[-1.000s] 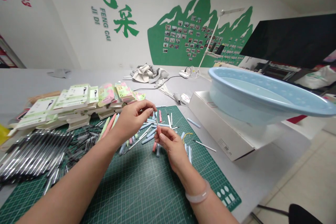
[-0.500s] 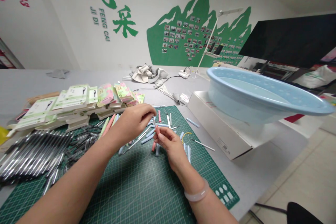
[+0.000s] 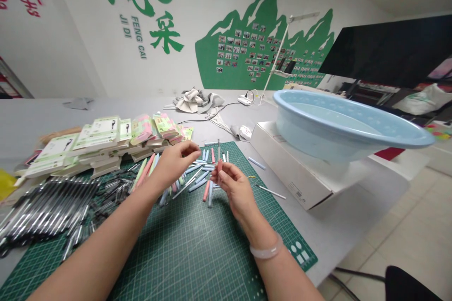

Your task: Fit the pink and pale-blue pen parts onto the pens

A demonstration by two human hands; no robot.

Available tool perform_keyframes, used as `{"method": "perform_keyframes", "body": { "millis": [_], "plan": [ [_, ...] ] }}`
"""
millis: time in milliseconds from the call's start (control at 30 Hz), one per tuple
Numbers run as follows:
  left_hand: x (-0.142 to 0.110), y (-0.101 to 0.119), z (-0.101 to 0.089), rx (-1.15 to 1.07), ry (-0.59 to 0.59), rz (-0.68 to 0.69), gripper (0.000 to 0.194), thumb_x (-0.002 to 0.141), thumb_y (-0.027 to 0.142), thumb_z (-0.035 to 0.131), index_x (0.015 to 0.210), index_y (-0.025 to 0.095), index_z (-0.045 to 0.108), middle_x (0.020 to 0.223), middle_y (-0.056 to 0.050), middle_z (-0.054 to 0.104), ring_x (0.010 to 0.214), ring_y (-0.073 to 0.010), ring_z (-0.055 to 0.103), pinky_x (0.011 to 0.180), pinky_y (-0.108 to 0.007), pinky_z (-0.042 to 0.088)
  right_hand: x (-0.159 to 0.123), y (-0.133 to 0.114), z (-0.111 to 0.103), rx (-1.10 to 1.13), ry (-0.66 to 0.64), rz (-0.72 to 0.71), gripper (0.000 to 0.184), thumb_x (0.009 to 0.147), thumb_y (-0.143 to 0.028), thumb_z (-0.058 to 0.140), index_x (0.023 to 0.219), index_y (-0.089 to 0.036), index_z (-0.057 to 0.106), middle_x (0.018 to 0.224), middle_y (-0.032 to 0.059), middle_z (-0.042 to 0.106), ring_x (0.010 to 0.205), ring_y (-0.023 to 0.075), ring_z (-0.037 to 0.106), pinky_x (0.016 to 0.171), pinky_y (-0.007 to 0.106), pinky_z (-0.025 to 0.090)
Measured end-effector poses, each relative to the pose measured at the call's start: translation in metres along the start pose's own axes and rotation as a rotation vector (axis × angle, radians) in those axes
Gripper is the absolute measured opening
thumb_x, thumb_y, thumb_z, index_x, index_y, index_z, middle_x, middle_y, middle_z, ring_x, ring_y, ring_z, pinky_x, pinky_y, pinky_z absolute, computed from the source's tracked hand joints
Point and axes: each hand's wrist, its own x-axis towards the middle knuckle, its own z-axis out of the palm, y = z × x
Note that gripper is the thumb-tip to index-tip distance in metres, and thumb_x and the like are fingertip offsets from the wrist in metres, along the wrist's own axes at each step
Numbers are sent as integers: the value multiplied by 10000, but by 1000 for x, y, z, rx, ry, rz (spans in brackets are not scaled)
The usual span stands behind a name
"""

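Note:
My right hand (image 3: 235,186) is closed around a pink pen barrel (image 3: 219,166), held upright. A thin clear refill (image 3: 218,146) stands out of its top end. To the left, my left hand (image 3: 178,162) hangs over the mat, apart from the pen, with its fingers loosely bent and nothing visible in them. Beneath and between the hands lie several blue pen barrels (image 3: 201,176), a pink barrel (image 3: 206,191) and white refills. Pink and green barrels (image 3: 143,174) rest beside my left wrist.
The green cutting mat (image 3: 183,254) covers the near table. Clear black-tipped pens (image 3: 45,207) lie in a row at left, with paper boxes (image 3: 95,134) stacked behind. A blue basin (image 3: 339,122) sits on a white box (image 3: 293,169) at right. Grey cloths (image 3: 197,101) lie at the back.
My left hand has let go of the refill's top and moved left, away from the pen. My right hand has shifted slightly right, and the refill now stands upright in the barrel.

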Motion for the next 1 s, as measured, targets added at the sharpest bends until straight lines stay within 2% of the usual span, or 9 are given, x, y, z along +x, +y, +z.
{"method": "perform_keyframes", "body": {
  "millis": [100, 200, 467, 633, 700, 767, 833, 933, 1000],
  "plan": [
    [-4, -17, 13, 339, -155, 14, 137, 744, 249, 543, 730, 210, 673, 773, -47, 666, 740, -197, 581, 647, -282, 383, 5, -6, -11, -60, 79, -49, 256, 761, -321, 659, 990, -208, 647, 945, 44, 646, 787, 166, 623, 727, 313, 500],
    [-13, -23, 30, 448, -304, -32, 131, 714, 216, 546, 711, 222, 677, 766, -47, 675, 735, -198, 594, 621, -272, 369, 9, -9, -20, -90, 142, -88, 271, 747, -325, 668, 995, -219, 650, 922, 33, 643, 774, 170, 634, 684, 301, 500],
    [-31, -8, 75, 622, -293, -169, 238, 811, 317, 464, 778, 179, 655, 841, -154, 682, 763, -280, 635, 615, -336, 416, 11, -5, -24, -97, 143, -102, 267, 744, -317, 666, 986, -207, 645, 879, 29, 643, 755, 165, 633, 691, 310, 508],
    [-30, -10, 72, 668, -310, -257, 258, 789, 340, 487, 759, 157, 666, 860, -198, 683, 795, -312, 649, 625, -354, 434, 9, -4, -20, -104, 120, -72, 290, 733, -337, 670, 986, -199, 639, 876, 33, 650, 754, 169, 630, 661, 297, 508],
    [-23, -9, 58, 591, -269, -269, 227, 749, 350, 529, 678, 166, 642, 766, -162, 681, 734, -296, 645, 616, -349, 433, 8, -3, -19, -98, 116, -58, 285, 727, -342, 674, 970, -197, 642, 866, 31, 649, 745, 167, 628, 651, 290, 504],
    [-14, -3, 39, 409, -122, -248, 233, 742, 376, 537, 633, 179, 596, 664, -100, 655, 660, -254, 623, 598, -331, 435, 7, -2, -17, -101, 98, -56, 275, 727, -342, 673, 960, -198, 648, 872, 32, 650, 743, 163, 625, 668, 292, 502],
    [-3, 6, 20, 71, 29, -195, 230, 754, 398, 536, 677, 184, 570, 662, -50, 635, 615, -193, 600, 574, -293, 448, 6, 1, -14, -119, 79, -53, 274, 727, -347, 673, 957, -200, 653, 885, 35, 655, 752, 164, 624, 702, 304, 502],
    [8, 21, 2, -488, 73, -93, 186, 749, 367, 571, 772, 183, 552, 738, -19, 625, 670, -145, 596, 594, -260, 487, 5, 4, -11, -124, 58, -40, 282, 720, -359, 682, 950, -197, 660, 914, 40, 661, 762, 164, 620, 766, 336, 502],
    [12, 30, -2, -654, 94, -60, 184, 738, 345, 599, 789, 176, 549, 773, -22, 627, 720, -136, 593, 605, -245, 491, 4, 5, -8, -106, 40, -38, 276, 721, -353, 685, 948, -196, 666, 932, 40, 661, 765, 159, 619, 805, 352, 495]
  ]
}}
